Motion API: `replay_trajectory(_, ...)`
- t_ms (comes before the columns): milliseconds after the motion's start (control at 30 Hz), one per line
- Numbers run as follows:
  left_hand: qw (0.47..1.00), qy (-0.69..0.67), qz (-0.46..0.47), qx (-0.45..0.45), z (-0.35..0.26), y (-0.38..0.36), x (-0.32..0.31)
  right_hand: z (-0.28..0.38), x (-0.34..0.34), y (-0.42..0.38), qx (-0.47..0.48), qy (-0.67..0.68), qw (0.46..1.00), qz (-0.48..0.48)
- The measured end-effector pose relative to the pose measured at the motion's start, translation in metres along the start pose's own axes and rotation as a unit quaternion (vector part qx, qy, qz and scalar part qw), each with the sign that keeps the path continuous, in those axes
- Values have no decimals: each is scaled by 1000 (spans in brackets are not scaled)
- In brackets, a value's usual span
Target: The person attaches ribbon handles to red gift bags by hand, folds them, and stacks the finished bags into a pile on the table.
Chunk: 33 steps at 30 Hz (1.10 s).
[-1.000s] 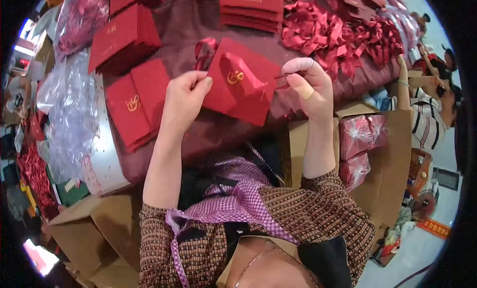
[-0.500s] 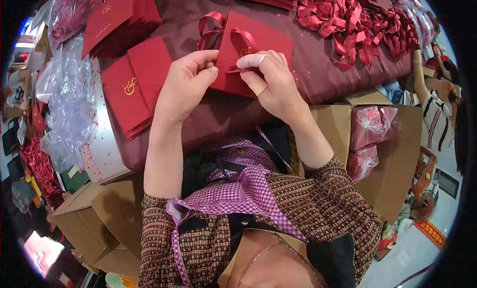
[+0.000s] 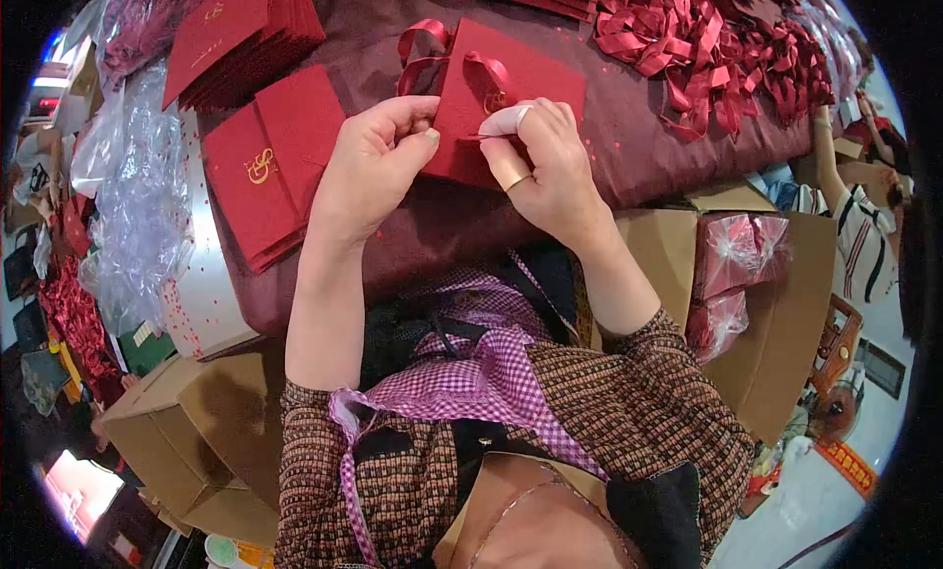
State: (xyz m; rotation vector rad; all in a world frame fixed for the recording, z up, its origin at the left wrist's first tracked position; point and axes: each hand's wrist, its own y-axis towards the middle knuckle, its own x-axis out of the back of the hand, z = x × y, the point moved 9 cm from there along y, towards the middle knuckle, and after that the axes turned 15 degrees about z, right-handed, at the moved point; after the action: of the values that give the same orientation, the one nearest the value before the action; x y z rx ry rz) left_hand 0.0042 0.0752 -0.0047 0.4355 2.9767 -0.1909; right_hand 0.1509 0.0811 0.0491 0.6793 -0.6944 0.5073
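A red paper gift bag (image 3: pixel 545 73) with a gold emblem lies on the cloth-covered table in front of me. A glossy red ribbon (image 3: pixel 488 73) loops over its face, and another loop stands out past its left edge. My left hand (image 3: pixel 381 166) is closed in a pinch at the bag's left edge, its inner fingers partly hidden. On the bag's lower face, my right hand (image 3: pixel 543 162) pinches a thin red strip that looks like a ribbon end. White wrapping covers its index fingertip, and a tan band is round the thumb.
Flat red bags (image 3: pixel 270 166) are stacked at the left, with a taller stack (image 3: pixel 246 44) behind. Loose red ribbons (image 3: pixel 678 54) pile up at the back right. Clear plastic (image 3: pixel 142 206) hangs at the left edge. An open carton (image 3: pixel 766 324) with wrapped red packs stands at the right.
Both hands stay at the bag with nearly the same pinches. The bag and hands appear shifted very slightly to the right; the ribbon loop on the face has moved a little.
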Motion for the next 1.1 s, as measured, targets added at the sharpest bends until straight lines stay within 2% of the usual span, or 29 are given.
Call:
replay_trajectory(533,1000,1,-8,-26,-5,-2,-1,7,4,4,-12,-36,999,-33)
replay_trajectory(933,999,19,-4,-38,-5,1,-3,12,1,7,5,-50,999,-18)
replay_trajectory(1100,995,84,-26,-40,-7,4,-1,16,-4,8,6,-76,997,-25)
